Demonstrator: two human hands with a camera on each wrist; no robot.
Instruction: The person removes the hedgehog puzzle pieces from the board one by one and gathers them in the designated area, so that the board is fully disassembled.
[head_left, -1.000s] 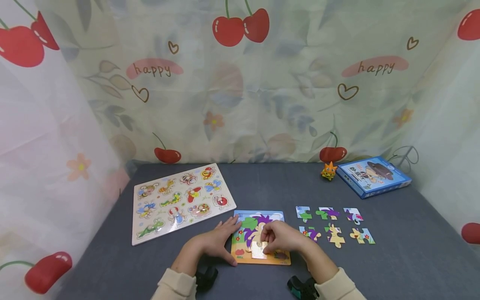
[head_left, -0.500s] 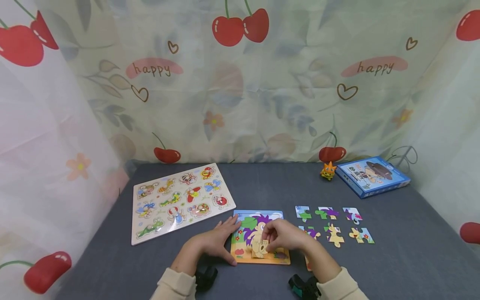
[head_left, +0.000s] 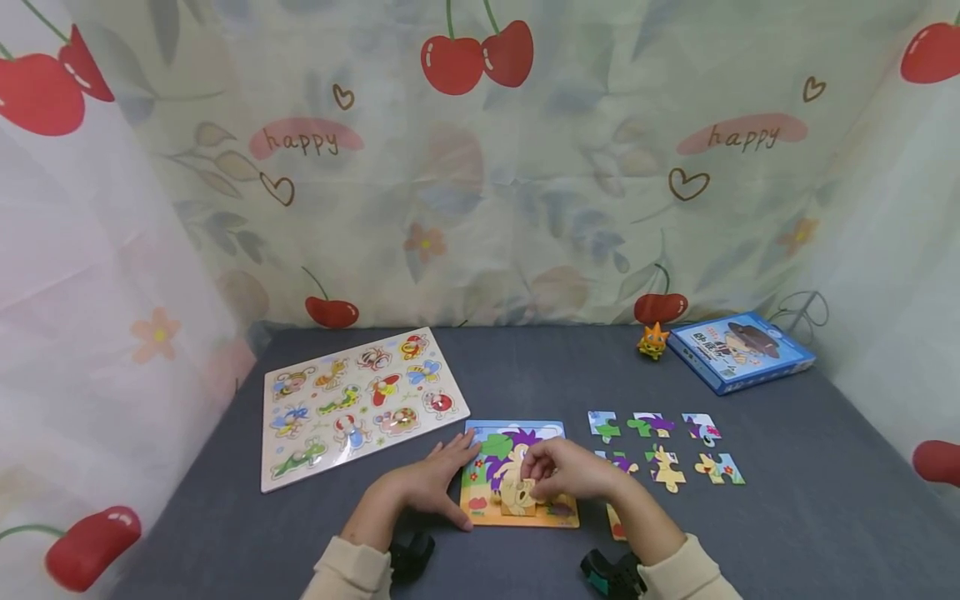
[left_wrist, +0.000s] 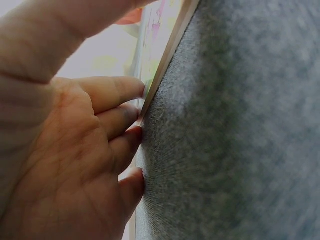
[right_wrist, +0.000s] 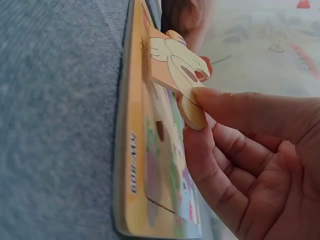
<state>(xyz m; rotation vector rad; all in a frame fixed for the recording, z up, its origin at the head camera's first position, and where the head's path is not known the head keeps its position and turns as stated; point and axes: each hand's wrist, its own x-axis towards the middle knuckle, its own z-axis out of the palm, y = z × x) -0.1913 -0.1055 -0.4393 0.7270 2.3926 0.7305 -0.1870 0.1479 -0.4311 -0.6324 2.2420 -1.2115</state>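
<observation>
My right hand (head_left: pixel 568 471) pinches a jigsaw piece (right_wrist: pixel 175 62) by its knob, between thumb and index finger. The piece is cream and orange with a printed foot. In the right wrist view it tilts up from the frame board (right_wrist: pixel 131 115), its lower edge close over the picture. A purple-haired figure is printed on that board. My left hand (head_left: pixel 433 483) is spread at the board's left side, fingertips at its edge and thumb near the lower left corner. In the left wrist view its palm (left_wrist: pixel 65 165) is bare.
Several loose jigsaw pieces (head_left: pixel 666 475) lie in rows right of the board; another piece (head_left: pixel 617 527) is partly behind my right forearm. A large insect puzzle board (head_left: pixel 352 450) lies at left. Farther back stand an orange toy figure (head_left: pixel 652 342) and a blue box (head_left: pixel 738 354).
The held piece has tilted, so its print shows where glare whitened it before. My right forearm has shifted slightly, uncovering a piece beside it. My left hand stays at the board's edge.
</observation>
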